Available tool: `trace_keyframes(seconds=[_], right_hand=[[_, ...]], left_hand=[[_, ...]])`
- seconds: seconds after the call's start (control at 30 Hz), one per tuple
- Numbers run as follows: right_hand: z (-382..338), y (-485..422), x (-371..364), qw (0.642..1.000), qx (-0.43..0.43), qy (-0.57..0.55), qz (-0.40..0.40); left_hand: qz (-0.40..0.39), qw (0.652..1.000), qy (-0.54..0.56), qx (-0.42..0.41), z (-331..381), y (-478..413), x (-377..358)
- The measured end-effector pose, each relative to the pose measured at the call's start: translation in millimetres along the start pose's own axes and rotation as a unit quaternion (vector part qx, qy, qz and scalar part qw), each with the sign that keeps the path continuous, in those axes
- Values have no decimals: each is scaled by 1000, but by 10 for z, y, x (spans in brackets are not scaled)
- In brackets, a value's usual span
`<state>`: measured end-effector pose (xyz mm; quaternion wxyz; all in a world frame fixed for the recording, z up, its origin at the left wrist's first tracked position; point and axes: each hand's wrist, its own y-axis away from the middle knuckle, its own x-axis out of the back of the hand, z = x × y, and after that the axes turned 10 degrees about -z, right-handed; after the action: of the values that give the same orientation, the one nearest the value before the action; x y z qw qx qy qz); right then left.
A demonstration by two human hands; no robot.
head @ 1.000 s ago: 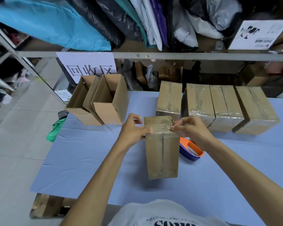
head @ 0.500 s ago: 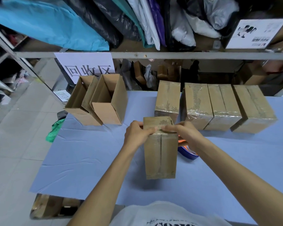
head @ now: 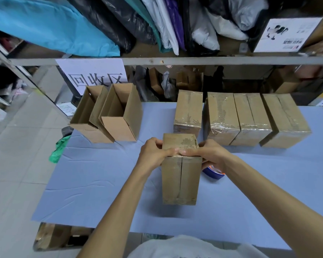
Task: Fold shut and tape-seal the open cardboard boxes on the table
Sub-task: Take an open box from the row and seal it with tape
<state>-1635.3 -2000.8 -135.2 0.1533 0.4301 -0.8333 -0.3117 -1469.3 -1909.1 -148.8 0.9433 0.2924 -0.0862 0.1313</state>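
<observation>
Cardboard box (head: 181, 175) stands upright on end at the middle of the surface (head: 101, 183). Its flaps are folded shut, and glossy tape shows across the top and down the near face along the centre seam. Change noted over the last second: the two hands, earlier spread toward the left and right edges of the top, have closed inward, and the thumbs now meet tip to tip on the near top edge. The box itself has not shifted. Judgement: the tape is being pressed down over that edge, which puts this box at the final smoothing stage of sealing, past folding. Left hand (head: 154, 153) grips the upper left corner, with fingers curled over the top's left edge and thumb laid along the front edge. Right hand (head: 211, 155) mirrors it on the upper right corner, fingers curled round the right side. Neither hand holds anything but the box. Both forearms reach in from the near side and converge on the box top. Tape dispenser (head: 213, 173), blue with an orange part, lies on the surface just beside the box's right side and is now largely hidden under the right wrist. Beyond it, four sealed boxes (head: 254, 116) lie in a row, the leftmost slightly apart. At far left, two open boxes (head: 119, 116) stand against each other, not yet folded, and these remain outstanding.
</observation>
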Motion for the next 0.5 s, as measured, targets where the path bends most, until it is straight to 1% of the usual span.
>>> trace_keyframes(seconds=[0.1, 0.23, 0.33, 0.43, 0.5], right_hand=[[-8, -10, 106, 1000, -10, 4, -25], [10, -35, 174, 999, -4, -6, -51], [3, -48, 190, 998, -1, -2, -70], [37, -66, 198, 998, 4, -10, -63], [84, -66, 204, 998, 21, -35, -49]], left_hand=[[-16, 1000, 26, -4, 41, -36, 1], [-17, 996, 91, 6, 18, -67, 34], [-17, 996, 87, -2, -29, -90, 42], [-6, 995, 96, -8, -40, -109, 19], [12, 995, 95, -8, -51, -127, 2]])
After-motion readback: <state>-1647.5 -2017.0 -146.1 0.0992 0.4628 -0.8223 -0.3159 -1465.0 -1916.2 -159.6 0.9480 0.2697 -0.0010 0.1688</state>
